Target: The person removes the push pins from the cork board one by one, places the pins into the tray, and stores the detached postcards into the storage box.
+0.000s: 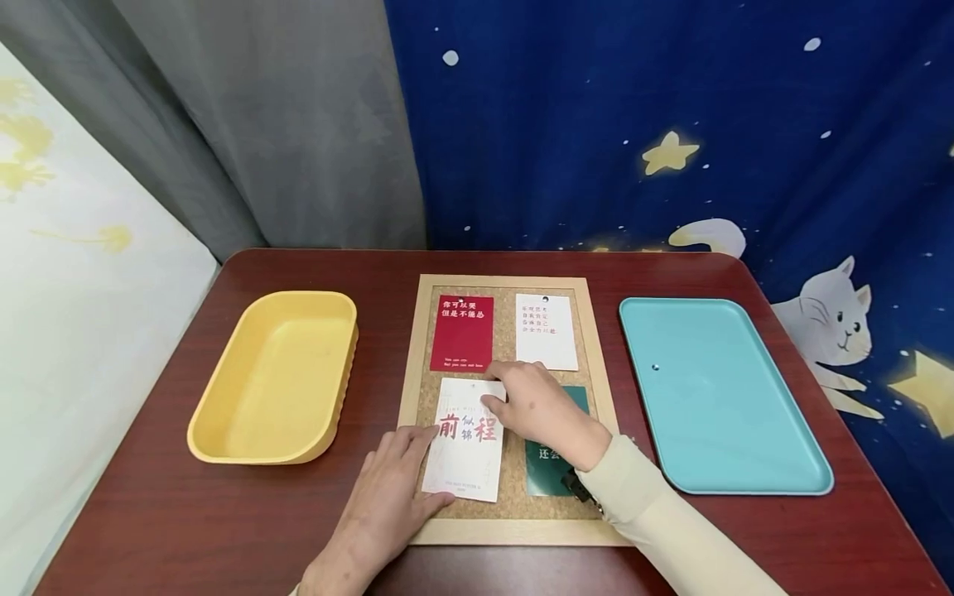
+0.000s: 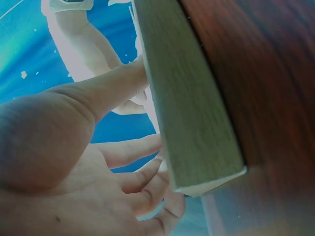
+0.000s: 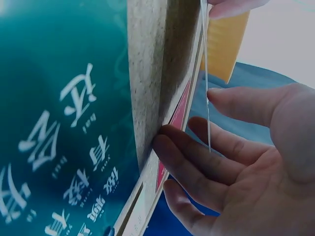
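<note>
A white card [image 1: 464, 463] with large red characters lies over the lower left of a wood-framed cork board [image 1: 514, 531]. My right hand [image 1: 532, 406] pinches this card near its upper right; in the right wrist view the card shows edge-on beside the thumb [image 3: 236, 102]. Along the card's left side and lower corner rests my left hand [image 1: 387, 492], its fingers fairly straight. A green card [image 1: 547, 482] is partly hidden under the right forearm. Higher on the board are a red card [image 1: 462, 335] and a smaller-print white card [image 1: 547, 343], each with a pin at its top.
A yellow basin [image 1: 344, 389] stands left of the board. On the right lies a turquoise tray [image 1: 723, 397] with a small shiny pin [image 1: 655, 367] in it. All rest on a dark red table [image 1: 373, 269], with curtains behind.
</note>
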{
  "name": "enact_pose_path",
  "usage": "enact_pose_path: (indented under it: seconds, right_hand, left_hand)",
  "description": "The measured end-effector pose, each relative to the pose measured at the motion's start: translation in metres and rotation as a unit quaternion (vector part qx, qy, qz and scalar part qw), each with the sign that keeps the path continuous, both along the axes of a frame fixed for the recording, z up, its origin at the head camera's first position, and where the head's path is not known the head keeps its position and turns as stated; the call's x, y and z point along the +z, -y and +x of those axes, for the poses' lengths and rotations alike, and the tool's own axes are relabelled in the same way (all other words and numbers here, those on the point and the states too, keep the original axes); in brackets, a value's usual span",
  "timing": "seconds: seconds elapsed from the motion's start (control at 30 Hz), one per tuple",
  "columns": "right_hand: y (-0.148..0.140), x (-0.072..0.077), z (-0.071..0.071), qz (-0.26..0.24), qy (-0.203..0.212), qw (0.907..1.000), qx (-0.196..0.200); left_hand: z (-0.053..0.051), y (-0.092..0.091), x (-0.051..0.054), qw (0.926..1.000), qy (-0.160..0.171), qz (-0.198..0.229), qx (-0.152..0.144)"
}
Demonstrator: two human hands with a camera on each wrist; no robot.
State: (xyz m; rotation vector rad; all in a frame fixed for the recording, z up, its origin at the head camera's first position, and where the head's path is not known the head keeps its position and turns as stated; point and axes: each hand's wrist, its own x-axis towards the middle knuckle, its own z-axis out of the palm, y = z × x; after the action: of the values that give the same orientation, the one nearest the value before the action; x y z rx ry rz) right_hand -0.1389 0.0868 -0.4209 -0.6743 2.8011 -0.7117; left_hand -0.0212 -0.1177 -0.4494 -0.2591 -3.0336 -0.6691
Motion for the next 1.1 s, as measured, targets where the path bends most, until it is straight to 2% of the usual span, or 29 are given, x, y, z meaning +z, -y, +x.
enact_pose_path:
  seconds: [0.07, 0.17, 0.37, 0.53, 0.67, 0.73, 0.8, 0.9, 1.03, 1.1]
  right_hand:
    - [0.0, 0.0, 0.0, 0.0, 0.001, 1.0, -0.006]
    - [-0.001, -0.002, 0.0, -0.011, 0.024, 0.9995, -0.018]
    - [-0.004, -0.004, -0.002, -0.093, 0.094, 0.9903, -0.043]
    - [-0.008, -0.003, -0.004, -0.197, 0.126, 0.971, -0.048]
    - [-0.009, -0.001, -0.006, -0.265, 0.154, 0.9509, -0.042]
    - [-0.008, 0.001, -0.005, -0.283, 0.16, 0.945, -0.039]
    - [-0.007, 0.002, -0.005, -0.294, 0.164, 0.9412, -0.035]
    - [-0.005, 0.005, -0.006, -0.305, 0.17, 0.9364, -0.033]
    - [-0.002, 0.009, -0.007, -0.331, 0.184, 0.9248, -0.032]
    - [-0.002, 0.011, -0.007, -0.346, 0.192, 0.9177, -0.029]
  left_hand:
    - [0.0, -0.001, 0.0, 1.0, 0.005, 0.008, 0.002]
    - [0.001, -0.001, 0.001, 0.9997, 0.012, 0.018, 0.007]
    - [0.001, -0.001, 0.0, 0.9986, 0.017, 0.047, 0.02]
    - [0.003, 0.0, 0.002, 0.9939, 0.02, 0.098, 0.045]
    - [0.004, 0.003, 0.006, 0.9844, 0.038, 0.149, 0.086]
    - [0.004, 0.006, 0.009, 0.9731, 0.052, 0.198, 0.105]
    - [0.002, 0.009, 0.012, 0.9578, 0.065, 0.254, 0.119]
    - [-0.001, 0.015, 0.017, 0.9256, 0.084, 0.346, 0.128]
    - [-0.005, 0.025, 0.024, 0.8943, 0.082, 0.416, 0.142]
    - [-0.005, 0.03, 0.028, 0.8853, 0.07, 0.433, 0.154]
